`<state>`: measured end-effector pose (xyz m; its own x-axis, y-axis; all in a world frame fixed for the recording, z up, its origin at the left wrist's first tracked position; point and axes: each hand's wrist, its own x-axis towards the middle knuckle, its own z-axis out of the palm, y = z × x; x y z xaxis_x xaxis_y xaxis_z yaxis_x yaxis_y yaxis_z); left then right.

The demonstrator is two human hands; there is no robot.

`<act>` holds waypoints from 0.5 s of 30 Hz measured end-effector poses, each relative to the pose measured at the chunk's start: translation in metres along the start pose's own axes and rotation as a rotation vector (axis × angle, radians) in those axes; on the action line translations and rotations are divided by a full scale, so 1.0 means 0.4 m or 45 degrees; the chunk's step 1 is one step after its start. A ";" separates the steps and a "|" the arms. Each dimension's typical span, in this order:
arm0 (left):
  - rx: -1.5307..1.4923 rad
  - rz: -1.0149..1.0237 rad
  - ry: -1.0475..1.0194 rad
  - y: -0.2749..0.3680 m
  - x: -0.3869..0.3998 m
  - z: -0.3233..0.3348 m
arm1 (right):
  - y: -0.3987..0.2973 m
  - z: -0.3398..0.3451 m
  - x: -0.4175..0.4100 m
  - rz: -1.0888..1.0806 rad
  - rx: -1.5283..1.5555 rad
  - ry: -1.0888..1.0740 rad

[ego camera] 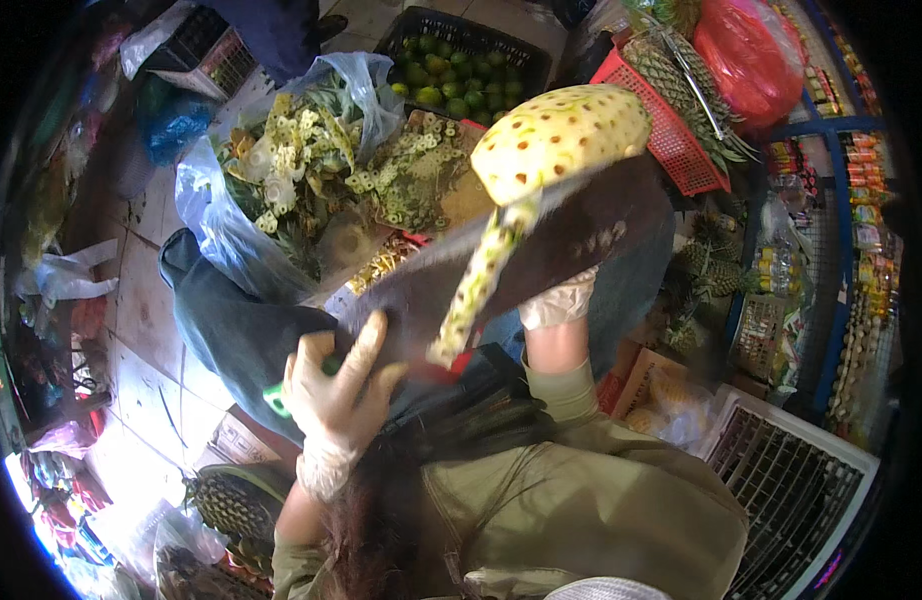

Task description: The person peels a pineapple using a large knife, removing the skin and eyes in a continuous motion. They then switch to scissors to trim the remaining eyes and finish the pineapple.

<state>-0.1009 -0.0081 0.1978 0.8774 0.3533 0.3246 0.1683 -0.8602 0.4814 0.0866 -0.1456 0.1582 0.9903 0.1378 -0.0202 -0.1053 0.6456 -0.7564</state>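
My left hand, in a pale glove, is around the green handle of a large knife, with fingers spread along the blade's near end. The wide dark blade slants up to the right, blurred. Beyond its upper edge is a peeled yellow pineapple with rows of brown eyes. A cut strip with eyes hangs across the blade from the fruit's lower end. My right hand, gloved too, is below the blade, which hides its fingers; its hold on the pineapple cannot be seen.
Ahead lie an open plastic bag of peelings, a board strewn with cut eyes and a black crate of green citrus fruit. A red basket of pineapples stands right, near shelves of bottles. A grey crate is at lower right.
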 end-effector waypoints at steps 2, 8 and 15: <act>0.034 0.001 -0.061 0.007 0.010 -0.004 | 0.003 -0.003 0.005 -0.102 0.038 -0.279; -0.267 -0.276 -0.012 0.002 0.035 0.003 | -0.057 0.101 0.007 0.077 0.196 0.121; -0.225 -0.086 -0.024 -0.016 -0.018 -0.037 | -0.112 0.106 0.039 0.231 0.415 0.140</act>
<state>-0.1148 0.0003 0.2046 0.8752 0.3997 0.2725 0.1467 -0.7561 0.6378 0.1030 -0.1404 0.2195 0.9549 0.2015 -0.2181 -0.2854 0.8256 -0.4867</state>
